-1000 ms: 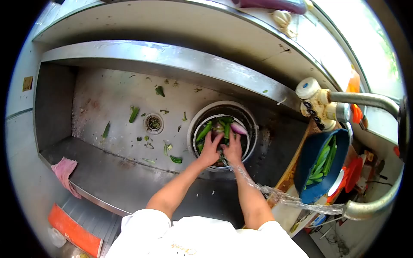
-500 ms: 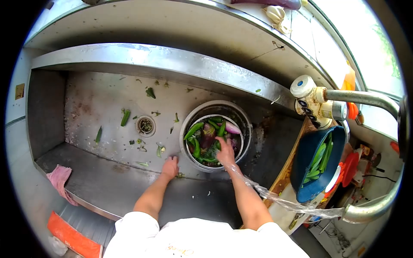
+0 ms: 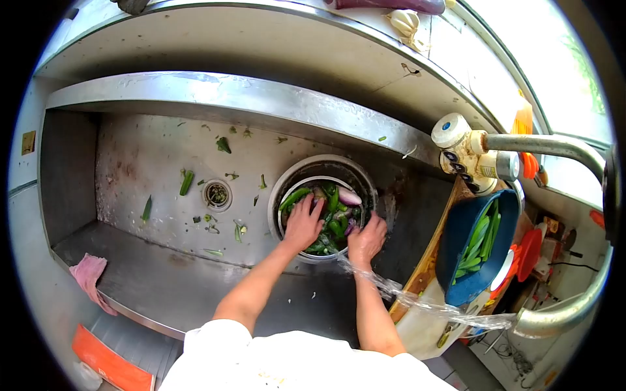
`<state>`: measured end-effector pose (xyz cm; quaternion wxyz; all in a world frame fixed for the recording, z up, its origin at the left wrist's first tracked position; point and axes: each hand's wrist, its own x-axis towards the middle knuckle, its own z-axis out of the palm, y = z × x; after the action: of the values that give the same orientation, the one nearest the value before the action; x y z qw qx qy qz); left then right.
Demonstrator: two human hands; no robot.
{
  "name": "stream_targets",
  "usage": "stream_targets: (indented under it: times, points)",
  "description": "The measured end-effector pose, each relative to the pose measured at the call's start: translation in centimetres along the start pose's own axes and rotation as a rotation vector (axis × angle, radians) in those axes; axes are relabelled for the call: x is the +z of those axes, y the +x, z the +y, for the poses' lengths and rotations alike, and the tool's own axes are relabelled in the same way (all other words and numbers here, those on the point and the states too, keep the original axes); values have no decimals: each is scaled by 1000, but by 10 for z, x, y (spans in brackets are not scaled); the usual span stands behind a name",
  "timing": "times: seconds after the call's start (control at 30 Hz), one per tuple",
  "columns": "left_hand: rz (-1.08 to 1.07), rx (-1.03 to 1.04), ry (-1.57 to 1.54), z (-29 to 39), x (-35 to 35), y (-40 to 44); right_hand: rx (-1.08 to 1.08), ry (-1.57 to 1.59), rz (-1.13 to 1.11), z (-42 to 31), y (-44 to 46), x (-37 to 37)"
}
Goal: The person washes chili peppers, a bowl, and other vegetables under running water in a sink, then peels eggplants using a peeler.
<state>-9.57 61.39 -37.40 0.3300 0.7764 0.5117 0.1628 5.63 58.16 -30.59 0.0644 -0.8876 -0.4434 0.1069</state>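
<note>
A steel bowl [image 3: 278,242] stands in the sink with a smaller bowl [image 3: 324,178] inside it. The inner bowl holds green peppers [image 3: 299,195] and pieces of purple eggplant [image 3: 349,197]. My left hand [image 3: 303,223] is open over the left part of the vegetables, fingers spread and touching them. At the right side of the bowls, my right hand [image 3: 367,242] straddles the rim, thumb toward the inside and fingers around the edge. A clear plastic sleeve [image 3: 417,300] runs from the tap spout [image 3: 544,322] to the bowls, passing by my right wrist.
Stems and scraps, including a green stub [image 3: 187,182], lie around the sink drain [image 3: 216,195]. To the right, a blue basket [image 3: 450,260] holds long green vegetables [image 3: 481,241], beneath the tap valve [image 3: 464,153]. A pink cloth [image 3: 89,279] hangs over the sink's left front edge.
My left hand has moved from the sink floor into the inner bowl, onto the vegetables. My right hand has shifted from among the vegetables to the bowls' right rim.
</note>
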Motion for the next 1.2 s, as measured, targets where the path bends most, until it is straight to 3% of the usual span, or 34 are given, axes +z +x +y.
stream_targets:
  times: [0.03,0.1,0.17,0.23,0.27,0.37,0.4,0.5,0.63,0.9,1.17,1.2]
  points:
    - [51,20,-2,-2,-9,0,91,66,49,13,4,12]
    - [138,68,-4,-10,-24,2,466,453,-295,71,10,75]
    - [95,-7,-43,-24,-13,1,533,635,-477,117,-1,117]
    - [27,-14,-75,-34,-2,1,776,769,-703,70,-2,61]
    - [-29,-20,-89,-37,2,1,851,893,-683,85,-10,80]
    - [-62,-30,-199,-38,4,8,895,959,-778,102,-19,93]
    - [-67,-28,-216,-39,4,12,892,910,-759,96,-16,89]
    - [-82,-27,-179,-40,5,25,762,1156,-580,87,-24,83]
    - [-139,55,-99,-22,-7,45,645,1076,-502,62,-20,60]
    - [-206,70,-169,-31,-5,51,680,1064,-427,48,-28,36]
    - [-278,30,-324,-28,2,21,742,1256,-420,32,-54,-6]
    - [-294,17,-344,-26,0,20,764,1135,-406,32,-56,-6]
